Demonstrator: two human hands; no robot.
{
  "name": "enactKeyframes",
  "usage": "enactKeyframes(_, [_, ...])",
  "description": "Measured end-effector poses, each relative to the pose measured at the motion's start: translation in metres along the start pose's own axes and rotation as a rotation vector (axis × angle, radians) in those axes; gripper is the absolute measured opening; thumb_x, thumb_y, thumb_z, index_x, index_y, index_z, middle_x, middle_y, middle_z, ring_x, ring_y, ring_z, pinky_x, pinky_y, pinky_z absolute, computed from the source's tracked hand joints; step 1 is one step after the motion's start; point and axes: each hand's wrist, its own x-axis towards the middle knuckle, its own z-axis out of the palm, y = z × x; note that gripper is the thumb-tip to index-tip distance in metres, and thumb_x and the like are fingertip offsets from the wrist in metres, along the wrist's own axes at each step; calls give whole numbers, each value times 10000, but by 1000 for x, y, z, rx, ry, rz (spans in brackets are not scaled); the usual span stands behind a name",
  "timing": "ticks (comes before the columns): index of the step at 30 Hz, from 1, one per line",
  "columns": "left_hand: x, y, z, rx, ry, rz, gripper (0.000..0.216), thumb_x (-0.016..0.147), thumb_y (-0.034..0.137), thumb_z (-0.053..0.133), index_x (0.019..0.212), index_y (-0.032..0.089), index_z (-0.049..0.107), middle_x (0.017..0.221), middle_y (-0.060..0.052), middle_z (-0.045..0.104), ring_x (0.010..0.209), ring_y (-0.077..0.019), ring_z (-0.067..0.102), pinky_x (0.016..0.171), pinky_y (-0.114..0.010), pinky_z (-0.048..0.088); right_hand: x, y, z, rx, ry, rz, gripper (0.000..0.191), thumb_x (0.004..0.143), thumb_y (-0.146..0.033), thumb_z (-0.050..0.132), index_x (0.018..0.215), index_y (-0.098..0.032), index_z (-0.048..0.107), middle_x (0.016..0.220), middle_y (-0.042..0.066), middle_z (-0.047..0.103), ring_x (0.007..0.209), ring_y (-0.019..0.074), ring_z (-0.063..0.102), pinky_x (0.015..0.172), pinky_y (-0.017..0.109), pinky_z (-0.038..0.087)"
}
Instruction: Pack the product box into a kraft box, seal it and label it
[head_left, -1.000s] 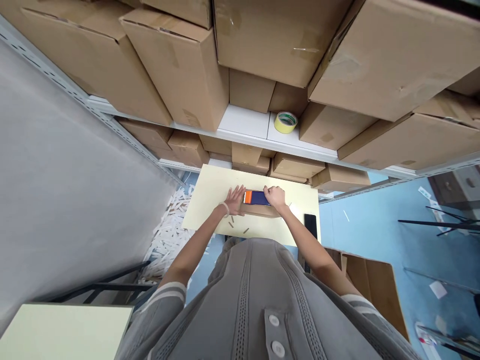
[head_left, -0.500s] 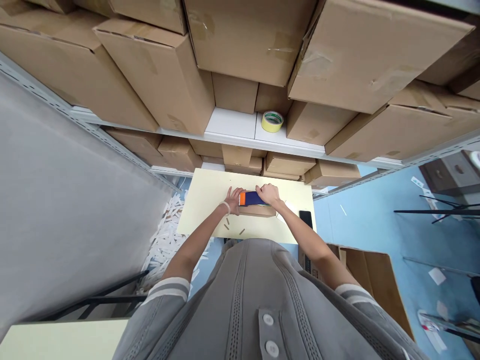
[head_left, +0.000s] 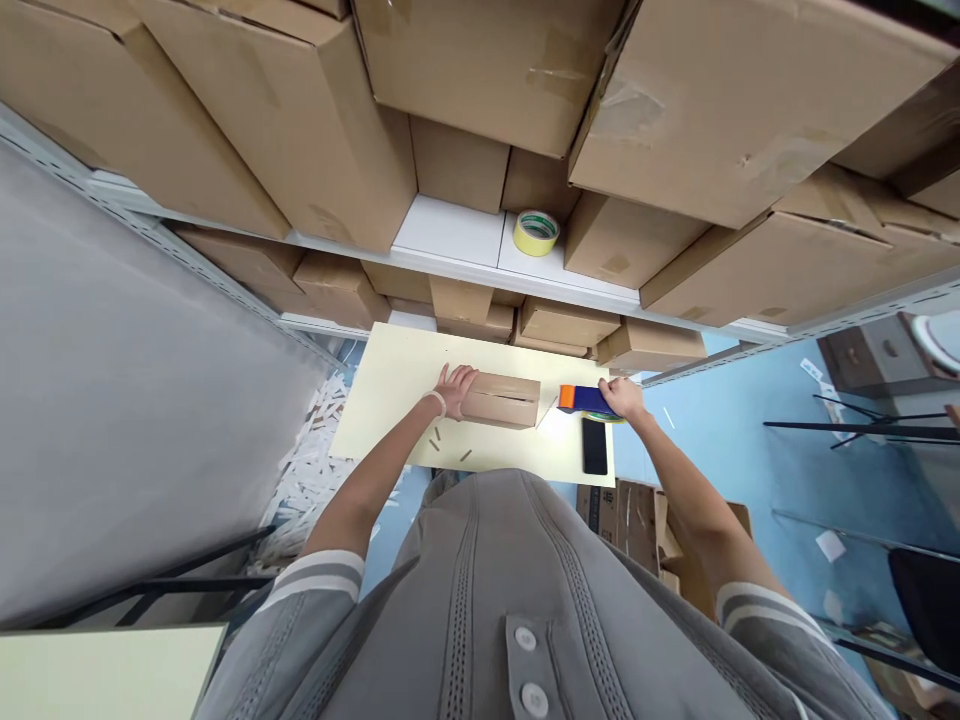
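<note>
A small cardboard box lies on the pale yellow table. My left hand rests against the box's left end with fingers laid on it. My right hand is at the table's right edge, closed on a blue and orange tape dispenser, which sits clear of the box to its right.
A black phone lies near the table's front right corner. Small brown scraps lie on the table by my left forearm. Shelves of cardboard boxes rise behind, with a yellow tape roll. White strips litter the floor left.
My right hand has carried the tape dispenser off the top of the box to the table's right edge. The left hand stays at the box's left end.
</note>
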Motion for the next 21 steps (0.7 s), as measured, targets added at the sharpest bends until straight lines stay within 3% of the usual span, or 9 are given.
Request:
enactKeyframes(3, [0,0,1,8,6,2,1231,465,315,777,1487,87,129,1511,-254,207,1424,-379,97,1107,-558,-128,2,-4,15,-38,-26,-2,541,963,-381,295,898,-95,751,996,201,707,978,270,651,776,307,407])
enactKeyframes(10, [4,1,0,29,-15,-18,1258,448,328,782,1485,74,117,1502,-260,206,1421,-383,99,1107,-567,-120,20,-60,19,-3,-8,-57,476,941,-340,343,981,-66,730,1036,226,693,1001,264,650,818,307,410])
enactKeyframes(21, [5,1,5,78,7,-28,1253,457,327,766,1488,93,93,1507,-245,204,1423,-384,100,1114,-579,-75,25,-68,17,189,-97,154,413,899,-338,427,1092,-74,678,1126,219,661,1098,272,616,844,280,433])
